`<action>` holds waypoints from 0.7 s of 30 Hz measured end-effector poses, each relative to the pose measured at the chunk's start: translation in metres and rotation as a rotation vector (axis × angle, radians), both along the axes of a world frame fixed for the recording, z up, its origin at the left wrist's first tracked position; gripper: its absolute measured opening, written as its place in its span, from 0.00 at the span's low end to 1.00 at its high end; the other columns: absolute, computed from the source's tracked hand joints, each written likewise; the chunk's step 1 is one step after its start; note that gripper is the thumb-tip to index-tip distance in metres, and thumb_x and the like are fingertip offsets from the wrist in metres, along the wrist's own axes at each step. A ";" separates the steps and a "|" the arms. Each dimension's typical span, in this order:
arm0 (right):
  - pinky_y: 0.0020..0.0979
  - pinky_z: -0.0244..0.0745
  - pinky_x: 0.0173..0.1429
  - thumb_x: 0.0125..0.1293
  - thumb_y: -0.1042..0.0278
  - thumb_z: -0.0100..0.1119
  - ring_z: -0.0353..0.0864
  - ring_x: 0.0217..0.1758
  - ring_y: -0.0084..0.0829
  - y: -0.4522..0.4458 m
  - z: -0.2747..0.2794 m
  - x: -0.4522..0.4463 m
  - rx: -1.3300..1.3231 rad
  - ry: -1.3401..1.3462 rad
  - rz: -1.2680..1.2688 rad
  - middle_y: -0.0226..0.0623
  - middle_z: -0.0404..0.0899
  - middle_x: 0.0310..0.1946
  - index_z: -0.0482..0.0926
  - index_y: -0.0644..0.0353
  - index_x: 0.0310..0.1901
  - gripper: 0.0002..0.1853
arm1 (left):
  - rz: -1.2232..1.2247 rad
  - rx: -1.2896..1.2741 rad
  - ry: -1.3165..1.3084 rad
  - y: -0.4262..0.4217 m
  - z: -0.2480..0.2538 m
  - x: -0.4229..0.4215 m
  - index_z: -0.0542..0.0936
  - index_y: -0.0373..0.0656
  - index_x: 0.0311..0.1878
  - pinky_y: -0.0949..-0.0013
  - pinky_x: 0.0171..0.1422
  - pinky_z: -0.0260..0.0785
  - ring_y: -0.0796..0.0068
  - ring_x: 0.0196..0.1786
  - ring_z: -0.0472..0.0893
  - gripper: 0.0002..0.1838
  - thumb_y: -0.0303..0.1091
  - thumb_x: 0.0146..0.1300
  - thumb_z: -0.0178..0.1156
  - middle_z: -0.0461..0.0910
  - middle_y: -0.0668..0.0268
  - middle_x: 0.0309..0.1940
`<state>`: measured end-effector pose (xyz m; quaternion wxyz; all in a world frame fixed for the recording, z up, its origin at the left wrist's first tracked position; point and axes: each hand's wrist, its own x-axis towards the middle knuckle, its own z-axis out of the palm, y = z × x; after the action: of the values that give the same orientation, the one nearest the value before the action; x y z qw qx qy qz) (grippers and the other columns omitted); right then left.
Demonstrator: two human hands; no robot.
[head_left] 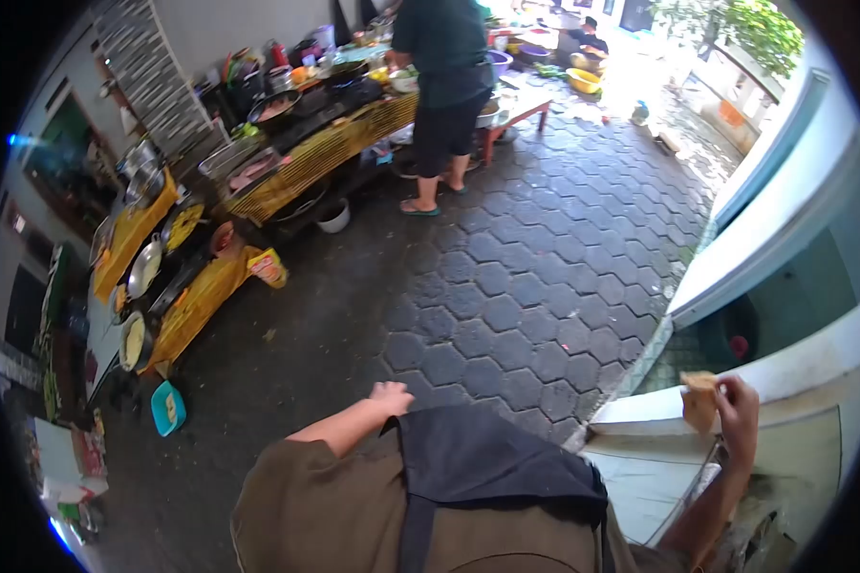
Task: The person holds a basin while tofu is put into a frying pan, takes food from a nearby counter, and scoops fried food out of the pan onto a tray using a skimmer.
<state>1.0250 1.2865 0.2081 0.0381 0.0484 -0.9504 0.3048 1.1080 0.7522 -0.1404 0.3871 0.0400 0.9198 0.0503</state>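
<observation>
My right hand [739,413] is raised at the lower right, its fingers closed on the edge of a thin tan piece [699,401] that hangs down. Whether this is paper, cardboard or cloth I cannot make out. Below that hand are pale panels beside the doorway wall. My left hand [391,395] hovers in front of my body over the paving, fingers loosely curled, with no object showing in it. Dark cloth [492,449] covers my chest.
Hexagonal paving [506,296] stretches ahead. Along the left are a long cooking counter [344,129] with pans and a second yellow-draped table [201,306]. A turquoise basin [168,409] sits on the floor. A person [441,86] stands at the counter; another person [591,40] is farther back.
</observation>
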 end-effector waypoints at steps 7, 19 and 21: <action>0.28 0.63 0.27 0.54 0.67 0.60 0.68 0.22 0.22 -0.240 -0.043 -0.180 0.018 0.066 0.327 0.35 0.70 0.17 0.77 0.64 0.32 0.09 | 0.867 0.003 0.230 -0.186 0.028 0.057 0.74 0.51 0.57 0.55 0.63 0.62 0.56 0.60 0.69 0.23 0.41 0.57 0.52 0.70 0.57 0.57; 0.24 0.66 0.29 0.55 0.67 0.60 0.71 0.26 0.17 -0.607 -0.143 -0.477 -0.306 -0.192 0.708 0.27 0.76 0.23 0.80 0.62 0.34 0.08 | 1.529 0.647 0.652 -0.326 -0.156 0.025 0.76 0.43 0.53 0.67 0.48 0.72 0.66 0.46 0.80 0.18 0.39 0.61 0.53 0.80 0.59 0.44; 0.22 0.65 0.28 0.56 0.70 0.59 0.69 0.25 0.16 -0.670 -0.156 -0.522 -0.410 -0.277 0.708 0.24 0.75 0.23 0.80 0.62 0.33 0.06 | 1.228 -0.030 0.440 -0.354 -0.237 0.079 0.76 0.42 0.53 0.65 0.49 0.71 0.64 0.48 0.79 0.18 0.40 0.64 0.50 0.79 0.57 0.46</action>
<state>0.5032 0.6166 0.0523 -0.1881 0.3217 -0.7911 0.4851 1.1871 0.3980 -0.3770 0.0909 -0.4891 0.8336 0.2400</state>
